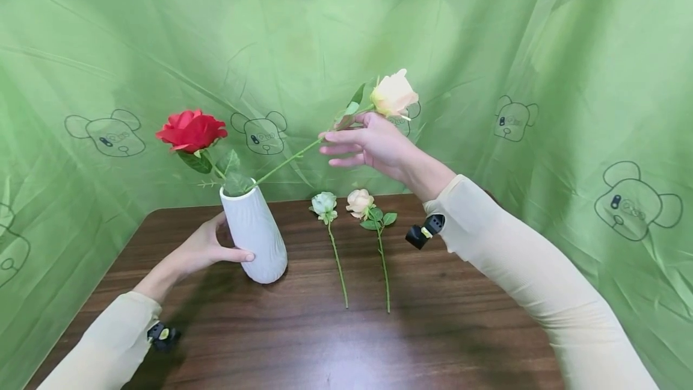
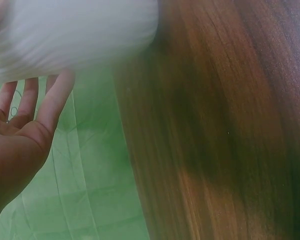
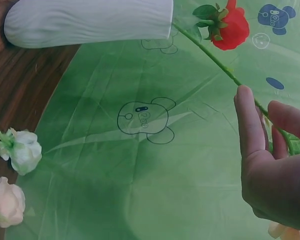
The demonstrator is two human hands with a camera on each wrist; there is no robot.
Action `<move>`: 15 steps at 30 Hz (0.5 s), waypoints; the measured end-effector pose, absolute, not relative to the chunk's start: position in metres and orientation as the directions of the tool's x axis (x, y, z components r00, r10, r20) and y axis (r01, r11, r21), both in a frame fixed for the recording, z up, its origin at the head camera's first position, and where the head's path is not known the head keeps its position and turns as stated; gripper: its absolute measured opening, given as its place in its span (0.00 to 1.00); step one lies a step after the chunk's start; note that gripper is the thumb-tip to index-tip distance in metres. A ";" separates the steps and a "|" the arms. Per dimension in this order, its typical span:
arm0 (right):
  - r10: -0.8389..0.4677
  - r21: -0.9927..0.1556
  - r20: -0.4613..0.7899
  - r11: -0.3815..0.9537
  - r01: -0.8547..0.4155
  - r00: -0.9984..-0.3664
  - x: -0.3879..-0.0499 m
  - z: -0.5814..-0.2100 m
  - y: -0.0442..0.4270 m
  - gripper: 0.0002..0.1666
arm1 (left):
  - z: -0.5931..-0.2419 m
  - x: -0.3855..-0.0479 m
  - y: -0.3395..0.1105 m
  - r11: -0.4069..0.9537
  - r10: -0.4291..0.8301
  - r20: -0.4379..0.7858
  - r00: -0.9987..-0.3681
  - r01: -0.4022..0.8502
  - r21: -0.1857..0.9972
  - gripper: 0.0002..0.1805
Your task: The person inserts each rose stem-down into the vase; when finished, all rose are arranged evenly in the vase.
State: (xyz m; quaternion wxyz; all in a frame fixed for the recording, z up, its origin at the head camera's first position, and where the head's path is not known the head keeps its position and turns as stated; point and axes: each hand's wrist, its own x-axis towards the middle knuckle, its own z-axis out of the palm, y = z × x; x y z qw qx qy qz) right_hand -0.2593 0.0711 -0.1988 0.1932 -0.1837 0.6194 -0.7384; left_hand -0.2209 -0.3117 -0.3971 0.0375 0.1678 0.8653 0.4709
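Note:
A white ribbed vase (image 1: 253, 236) stands on the table, tilted slightly in the head view. My left hand (image 1: 203, 250) holds its lower left side, thumb in front and fingers partly hidden behind it. Out of the vase's mouth leans a red artificial rose (image 1: 192, 131) with green leaves. Up and to the right, my right hand (image 1: 381, 144) pinches the green stem of a cream artificial rose (image 1: 395, 95) just below its leaves. That stem (image 3: 215, 59) slants down to the mouth of the vase; its lower end is hidden there.
On the brown wooden table (image 1: 303, 342), right of the vase, lie a pale greenish-white rose (image 1: 323, 204) and a peach rose (image 1: 360, 202), stems toward me. Behind the table hangs a green curtain (image 1: 303, 35) with printed bear heads.

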 end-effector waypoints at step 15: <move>-0.504 -1.000 0.006 -0.024 0.007 -0.864 -0.270 -0.183 0.051 0.25 | -0.398 -0.221 -0.311 0.506 0.323 0.097 -0.941 0.259 0.823 0.44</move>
